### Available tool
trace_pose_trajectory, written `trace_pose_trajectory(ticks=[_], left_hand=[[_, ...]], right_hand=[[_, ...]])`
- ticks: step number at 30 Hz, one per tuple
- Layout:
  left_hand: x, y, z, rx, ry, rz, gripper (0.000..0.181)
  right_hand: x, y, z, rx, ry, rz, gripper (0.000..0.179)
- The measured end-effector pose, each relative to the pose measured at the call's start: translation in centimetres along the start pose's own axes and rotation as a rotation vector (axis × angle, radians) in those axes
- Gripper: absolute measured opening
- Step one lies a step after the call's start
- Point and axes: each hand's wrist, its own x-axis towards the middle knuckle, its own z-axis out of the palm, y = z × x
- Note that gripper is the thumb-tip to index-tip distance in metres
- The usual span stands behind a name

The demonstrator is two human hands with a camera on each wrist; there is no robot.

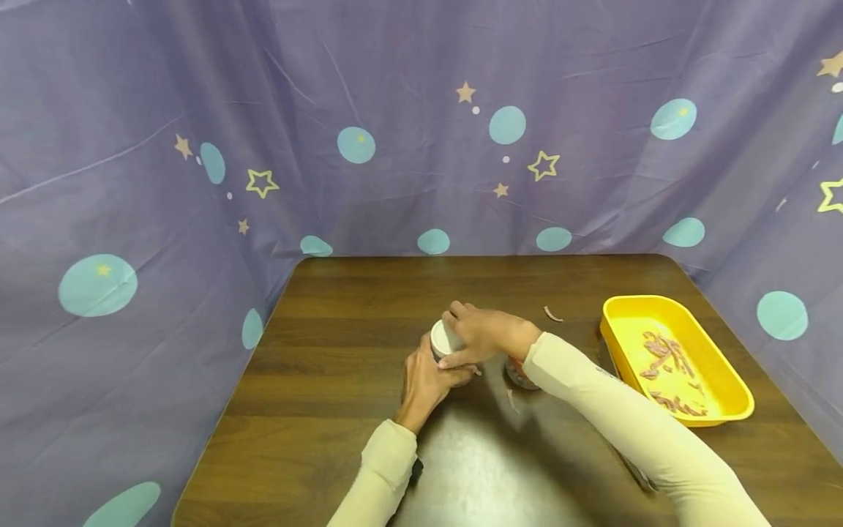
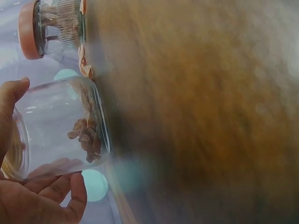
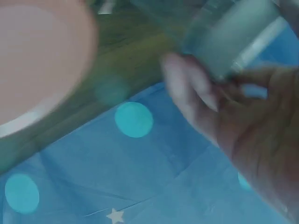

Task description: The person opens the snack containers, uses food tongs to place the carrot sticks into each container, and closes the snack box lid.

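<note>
A clear glass jar [image 2: 51, 128] with several brown, shrivelled pieces [image 2: 86, 140] at its bottom stands on the table. My left hand [image 1: 424, 377] grips it, thumb on one side and fingers on the other. At the jar's top is a white lid [image 1: 443, 339], and my right hand [image 1: 484, 333] holds it by the rim from above. The right wrist view is blurred, with the white lid [image 3: 247, 35] partly behind the fingers. Whether the lid is fully seated, I cannot tell. Beside this jar stands a second jar [image 2: 60, 23] with an orange-pink lid [image 2: 29, 30].
A yellow tray [image 1: 721, 362] with several reddish-brown strips inside lies on the right side of the wooden table [image 1: 329, 359]. Loose strips lie on the tabletop, one strip [image 1: 552, 315] behind the right forearm. A patterned curtain [image 1: 408, 197] hangs behind the table.
</note>
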Motion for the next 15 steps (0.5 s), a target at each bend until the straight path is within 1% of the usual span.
trace_pose_trajectory(ticks=[2, 4, 5, 6, 7, 8, 9, 11, 13, 15], left_hand=[[0.0, -0.1, 0.0, 0.005, 0.006, 0.003, 0.082], [0.1, -0.3, -0.1, 0.01, 0.018, 0.012, 0.079], [0.2, -0.3, -0.1, 0.016, 0.028, 0.026, 0.077], [0.2, -0.4, -0.2, 0.018, 0.034, 0.035, 0.076], [0.2, -0.4, -0.2, 0.01, 0.038, 0.037, 0.076], [0.3, -0.5, -0.2, 0.0, 0.034, 0.034, 0.077], [0.3, -0.5, -0.2, -0.001, 0.03, 0.036, 0.078], [0.3, -0.5, -0.1, -0.008, 0.014, 0.026, 0.081], [0.4, -0.4, 0.0, -0.016, 0.0, 0.01, 0.082], [0.5, -0.4, 0.0, 0.003, 0.009, 0.003, 0.079]], right_hand=[[0.2, -0.5, 1.1, -0.114, 0.107, 0.041, 0.082], [0.4, -1.1, 2.2, -0.191, 0.209, 0.102, 0.086], [0.4, -1.5, 2.4, -0.191, 0.236, 0.135, 0.085], [0.4, -1.8, 2.4, -0.166, 0.232, 0.167, 0.086], [0.4, -2.0, 2.3, -0.132, 0.211, 0.197, 0.087], [0.3, -2.1, 2.0, -0.092, 0.175, 0.209, 0.089], [0.1, -2.1, 1.6, -0.047, 0.128, 0.21, 0.091], [-0.3, -1.6, 0.5, 0.067, 0.012, 0.182, 0.088], [-0.6, -0.8, -0.6, 0.17, -0.077, 0.098, 0.082], [-0.7, 0.0, -1.5, 0.25, -0.132, -0.015, 0.078]])
